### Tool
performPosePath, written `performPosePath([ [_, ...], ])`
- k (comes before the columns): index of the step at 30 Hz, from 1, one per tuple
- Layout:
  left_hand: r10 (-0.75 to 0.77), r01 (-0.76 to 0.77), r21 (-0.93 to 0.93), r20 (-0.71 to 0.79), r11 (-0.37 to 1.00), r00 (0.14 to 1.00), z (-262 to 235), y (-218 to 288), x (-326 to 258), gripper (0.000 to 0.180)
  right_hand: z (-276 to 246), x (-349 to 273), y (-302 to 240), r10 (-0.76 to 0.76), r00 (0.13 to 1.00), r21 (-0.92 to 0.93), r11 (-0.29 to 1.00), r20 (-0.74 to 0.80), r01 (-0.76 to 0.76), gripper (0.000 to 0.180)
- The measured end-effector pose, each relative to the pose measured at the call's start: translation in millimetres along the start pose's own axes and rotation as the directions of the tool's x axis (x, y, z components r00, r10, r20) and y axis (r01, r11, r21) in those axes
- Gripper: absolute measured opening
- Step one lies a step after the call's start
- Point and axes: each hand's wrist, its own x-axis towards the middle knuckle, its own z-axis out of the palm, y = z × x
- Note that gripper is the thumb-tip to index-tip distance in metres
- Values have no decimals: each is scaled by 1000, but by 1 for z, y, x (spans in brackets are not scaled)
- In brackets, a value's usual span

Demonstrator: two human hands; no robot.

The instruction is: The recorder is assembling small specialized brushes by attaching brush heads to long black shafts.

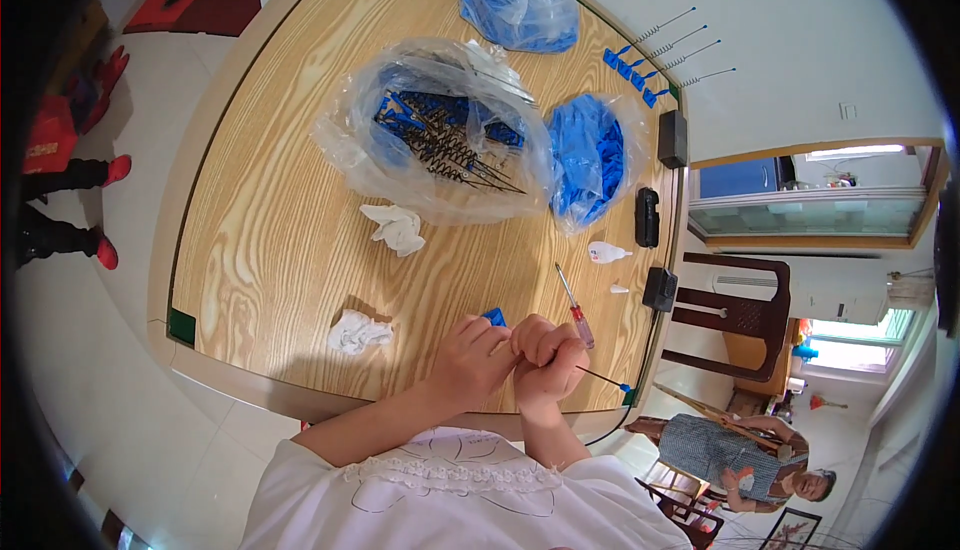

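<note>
My left hand [470, 358] and my right hand [546, 355] are pressed together at the near edge of the wooden table [280, 220]. A small blue plastic piece [494, 317] pokes out above my left fingers. My right hand grips a thin dark metal pin with a blue tip [606, 380] that sticks out to the right. A red-handled screwdriver [575, 306] lies on the table just beyond my right hand.
A clear bag of blue pieces and dark springs [440, 135] sits mid-table, with two blue-filled bags [590, 155] [520, 5] nearby. Crumpled tissues [358, 332] [395, 226], black boxes [648, 216] and finished blue-ended pins [660, 60] lie around. Another person [740, 455] sits at lower right.
</note>
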Motion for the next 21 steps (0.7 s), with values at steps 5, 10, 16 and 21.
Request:
performPosePath([
  [5,3,-3,4,-1,1000,1000,2,-1,-2,13,0,1,-1,-13,1000,-12,1000,8,13,48],
  [10,0,0,-8,-11,1000,1000,1,0,-2,11,1,0,0,-21,1000,-11,1000,3,21,48],
  [16,3,-3,9,-5,1000,1000,1,0,-1,12,1,-1,0,-3,1000,-13,1000,-20,2,48],
  [21,4,-3,-35,8,999,1000,1,-1,-1,16,1,0,0,-2,1000,-3,1000,-17,2,48],
])
